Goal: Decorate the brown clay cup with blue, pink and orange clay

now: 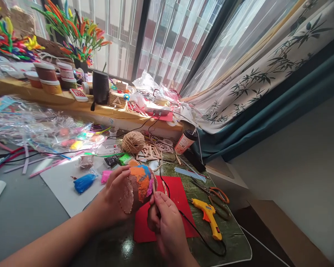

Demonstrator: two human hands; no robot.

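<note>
My left hand [115,193] is wrapped round a clay-covered pot [142,181], tilted on its side above the red sheet [179,207]. Patches of orange, blue, brown and purple clay coat its surface. Between the fingers of my right hand [167,217] is a wooden craft stick [154,185], its tip at the purple patch. Left of the pot lie a bag of blue clay [85,182] and a piece of pink clay [106,176]. The pot's underside and the left fingertips are partly hidden.
A yellow glue gun [208,217] with a black cord lies at right, near pliers [218,194]. Behind the pot are a twine ball [133,142], loose craft sticks [149,152] and a lidded paper cup [185,141]. Plastic bags [39,122] cover the left side.
</note>
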